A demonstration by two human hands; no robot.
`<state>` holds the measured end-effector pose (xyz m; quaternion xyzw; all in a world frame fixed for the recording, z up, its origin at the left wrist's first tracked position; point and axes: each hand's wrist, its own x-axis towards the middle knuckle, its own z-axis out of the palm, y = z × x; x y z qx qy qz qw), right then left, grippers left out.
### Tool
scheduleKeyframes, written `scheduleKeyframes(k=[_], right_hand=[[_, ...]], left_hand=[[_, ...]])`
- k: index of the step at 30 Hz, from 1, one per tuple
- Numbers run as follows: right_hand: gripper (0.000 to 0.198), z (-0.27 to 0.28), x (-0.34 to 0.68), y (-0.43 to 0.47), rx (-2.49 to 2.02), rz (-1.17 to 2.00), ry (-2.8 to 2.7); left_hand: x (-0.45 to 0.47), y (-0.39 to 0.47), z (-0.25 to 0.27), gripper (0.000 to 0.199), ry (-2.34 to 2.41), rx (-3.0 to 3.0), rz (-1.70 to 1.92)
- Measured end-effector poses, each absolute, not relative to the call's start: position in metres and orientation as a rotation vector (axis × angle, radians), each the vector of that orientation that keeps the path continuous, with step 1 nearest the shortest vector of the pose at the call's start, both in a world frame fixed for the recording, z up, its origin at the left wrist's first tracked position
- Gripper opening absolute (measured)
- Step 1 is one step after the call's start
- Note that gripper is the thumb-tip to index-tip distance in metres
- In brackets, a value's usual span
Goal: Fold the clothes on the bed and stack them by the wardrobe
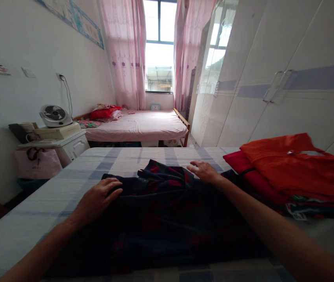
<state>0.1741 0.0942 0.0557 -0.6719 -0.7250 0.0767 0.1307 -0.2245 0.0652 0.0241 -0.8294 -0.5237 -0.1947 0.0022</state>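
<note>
A dark plaid shirt (155, 219) in navy and red is spread on a bed (120, 158) with a blue-and-white checked cover. Its raised collar (164, 170) points away from me, and the lower part is lost in shadow. My left hand (104, 192) rests on the shirt's left shoulder, fingers stretched out and thumb apart. Over the shirt's right side, near the collar, is my right hand (204, 171), its fingers extended and spread. Neither hand appears to grip the cloth.
To the right sits a pile of clothes with an orange garment (290, 168) above a red one (243, 168). White wardrobes (273, 51) line the right wall. Beyond are a pink-sheeted bed (146, 125), and a fan (55, 115) on a cabinet (73, 147) at left.
</note>
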Motion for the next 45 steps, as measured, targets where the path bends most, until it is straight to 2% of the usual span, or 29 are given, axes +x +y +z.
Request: scheduleKeyframes(k=[3,5,7,9,12,15,20,25,28,30,35,37,42,45], right_hand=[[0.04,0.043,0.151,0.123,-2.076,0.303,-2.087],[0.025,0.039,0.145,0.135,-2.132,0.321,-2.065],[0.015,0.044,0.145,0.145,-2.14,0.279,-2.023],[0.02,0.058,0.15,0.154,-2.114,0.187,-1.944],[0.032,0.092,0.16,0.166,-2.035,0.038,-1.807],[0.033,0.127,0.168,0.162,-1.785,0.013,-1.694],[0.018,0.152,0.192,0.08,-1.183,0.41,-1.537],[0.013,0.125,0.227,-0.043,-1.314,1.057,-1.842],[0.024,0.093,0.24,-0.081,-1.487,1.301,-1.91],[0.033,0.072,0.244,-0.085,-1.643,1.165,-1.837],[0.052,0.039,0.251,-0.05,-1.881,0.469,-1.916],[0.056,0.032,0.25,-0.031,-1.941,0.351,-1.973],[0.032,0.028,0.244,0.016,-1.903,0.632,-1.85],[0.025,0.035,0.244,0.041,-1.711,0.634,-1.538]], left_hand=[[-0.224,0.056,0.018,0.048,-1.546,-2.689,-0.459],[-0.231,0.053,0.015,0.049,-1.457,-2.735,-0.381],[-0.24,0.052,0.014,0.039,-1.404,-2.78,-0.351],[-0.247,0.054,0.015,0.025,-1.438,-2.797,-0.391],[-0.249,0.058,0.018,0.027,-1.579,-2.732,-0.555],[-0.243,0.062,0.024,0.029,-1.601,-2.609,-0.707],[-0.245,0.058,0.023,0.021,-1.257,-2.571,-0.854],[-0.268,0.04,0.002,0.021,-1.063,-2.614,-0.733],[-0.283,0.036,-0.009,0.027,-1.077,-2.617,-0.585],[-0.291,0.037,-0.013,0.03,-1.141,-2.591,-0.517],[-0.292,0.047,-0.01,0.04,-1.389,-2.517,-0.394],[-0.284,0.049,-0.005,0.044,-1.503,-2.5,-0.334],[-0.257,0.059,0.021,0.037,-1.813,-2.412,-0.351],[-0.243,0.066,0.041,0.034,-1.866,-2.29,-0.624]])
